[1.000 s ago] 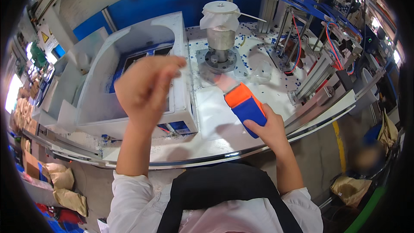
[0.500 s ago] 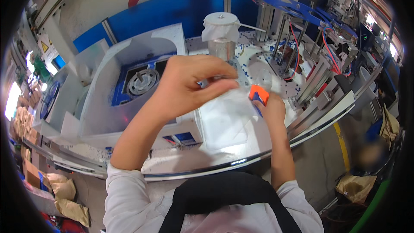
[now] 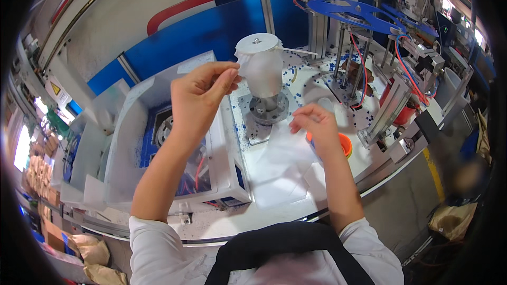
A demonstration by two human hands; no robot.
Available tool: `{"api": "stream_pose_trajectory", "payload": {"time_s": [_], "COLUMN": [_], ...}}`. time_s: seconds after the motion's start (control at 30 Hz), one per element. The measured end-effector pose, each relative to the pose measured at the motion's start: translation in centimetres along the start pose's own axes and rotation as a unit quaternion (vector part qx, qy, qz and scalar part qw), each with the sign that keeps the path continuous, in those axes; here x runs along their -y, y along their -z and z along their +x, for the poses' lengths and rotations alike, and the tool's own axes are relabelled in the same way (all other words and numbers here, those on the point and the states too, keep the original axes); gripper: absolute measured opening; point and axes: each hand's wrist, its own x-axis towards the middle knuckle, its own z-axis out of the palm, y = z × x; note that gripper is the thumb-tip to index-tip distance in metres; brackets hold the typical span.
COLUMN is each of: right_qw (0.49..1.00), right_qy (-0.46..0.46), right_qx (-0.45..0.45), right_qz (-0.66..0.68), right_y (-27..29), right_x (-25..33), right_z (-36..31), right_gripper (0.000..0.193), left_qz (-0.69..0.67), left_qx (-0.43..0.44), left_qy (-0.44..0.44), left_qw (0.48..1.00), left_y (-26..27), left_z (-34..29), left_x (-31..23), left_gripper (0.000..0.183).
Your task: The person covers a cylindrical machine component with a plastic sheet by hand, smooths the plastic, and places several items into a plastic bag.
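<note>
Fingers point(image 3: 215, 69) tog. on L hand point(image 3: 195, 92), nr tub edge point(image 3: 225, 153), R hand point(image 3: 320, 126) fingers unclear, gap btwn

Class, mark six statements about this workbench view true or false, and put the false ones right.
1. The left hand is higher in the view than the right hand. True.
2. Both hands wear gloves. False: both are bare.
3. The orange object is fully in view. False: the right wrist partly hides it.
4. Small blue bits lie scattered on the bench. True.
5. The white tub stands right of the white-covered post. False: it stands to the left.
6. The panel behind the bench is blue. True.
</note>
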Motion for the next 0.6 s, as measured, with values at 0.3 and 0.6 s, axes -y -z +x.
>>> {"api": "stream_pose_trajectory", "payload": {"time_s": [0.3, 0.6], "right_qw": [0.982, 0.985], "right_qy": [0.083, 0.147], "right_qx": [-0.166, -0.088], "right_qz": [0.027, 0.026], "right_y": [7.6, 8.1], "right_x": [-1.6, -1.3], "right_z": [12.4, 23.1], "right_gripper": [0.012, 0.015], "left_qz": [-0.180, -0.166], "left_qx": [0.162, 0.250], "left_qy": [0.194, 0.210], "left_qw": [0.951, 0.930], "left_y": [-6.6, -10.4], "left_z": [-1.1, 1.7], "left_x": [6.4, 7.3], "left_gripper": [0.064, 0.088]}}
